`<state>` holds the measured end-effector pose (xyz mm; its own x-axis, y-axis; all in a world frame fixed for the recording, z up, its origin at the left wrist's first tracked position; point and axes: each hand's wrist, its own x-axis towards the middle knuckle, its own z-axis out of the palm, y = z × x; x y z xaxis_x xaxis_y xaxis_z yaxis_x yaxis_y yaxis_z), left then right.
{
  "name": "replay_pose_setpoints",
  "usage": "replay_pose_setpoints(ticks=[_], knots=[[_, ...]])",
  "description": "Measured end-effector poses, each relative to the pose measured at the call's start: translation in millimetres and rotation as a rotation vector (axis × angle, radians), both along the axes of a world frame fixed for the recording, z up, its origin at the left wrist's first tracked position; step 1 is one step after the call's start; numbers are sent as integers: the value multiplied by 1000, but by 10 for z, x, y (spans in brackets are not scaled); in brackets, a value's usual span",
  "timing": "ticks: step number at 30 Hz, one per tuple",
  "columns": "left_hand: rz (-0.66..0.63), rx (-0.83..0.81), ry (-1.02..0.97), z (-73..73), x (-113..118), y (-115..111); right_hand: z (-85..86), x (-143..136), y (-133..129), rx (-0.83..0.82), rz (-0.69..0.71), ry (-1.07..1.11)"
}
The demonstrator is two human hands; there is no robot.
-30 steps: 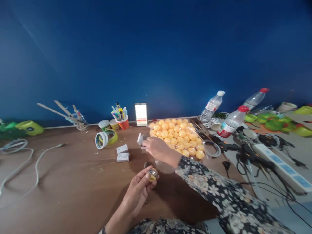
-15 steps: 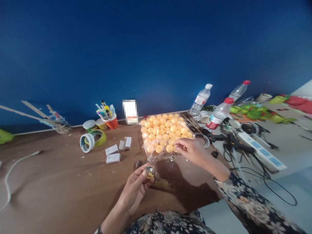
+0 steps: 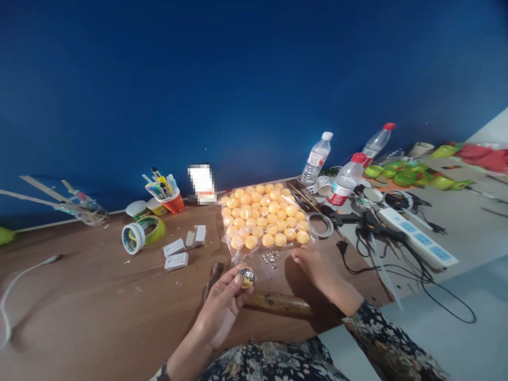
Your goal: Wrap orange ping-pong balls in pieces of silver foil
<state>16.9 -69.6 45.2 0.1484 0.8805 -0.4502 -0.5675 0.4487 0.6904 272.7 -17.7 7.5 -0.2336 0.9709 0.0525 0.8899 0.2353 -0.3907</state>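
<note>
Between the thumb and fingers of my left hand [image 3: 226, 299] is a shiny ball [image 3: 246, 278], silvery with a yellowish lower part. My right hand [image 3: 315, 267] is over the table at the right, its fingers curled together near the front edge of a clear bag of orange balls [image 3: 265, 216]; whatever it may hold is too small to make out. Small shiny beads [image 3: 271, 257] lie on the brown table between the hands. A hammer [image 3: 281, 304] with a wooden handle lies in front, its head partly behind my left hand.
Small white boxes [image 3: 176, 261], tape rolls [image 3: 154, 229] and a cup of pens [image 3: 172, 201] stand left. At right are plastic bottles [image 3: 345, 181], a tape ring [image 3: 320, 225], a power strip [image 3: 418, 238] and black cables.
My right hand has moved from the bag's front edge down and to the right, uncovering the beads. The view has shifted slightly, and more of the hammer shows. My left hand still holds the ball.
</note>
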Motion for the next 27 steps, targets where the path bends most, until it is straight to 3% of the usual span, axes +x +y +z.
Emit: replay_pose_setpoints(ticks=[6,10,14,20,27], knots=[[18,-20,-1,-30,-8,21,63,-46,-53,-31,24,153],[8,-34,-23,-46,41,51,216,-265,-156,-190,6,602],[-17,-78,-99,-26,105,79,302,-576,-261,-380,-9,897],[36,-117,-151,16,116,102,348,-795,-301,-218,20,905],[14,-146,-154,-15,127,108,175,-809,-268,-385,-57,1075]])
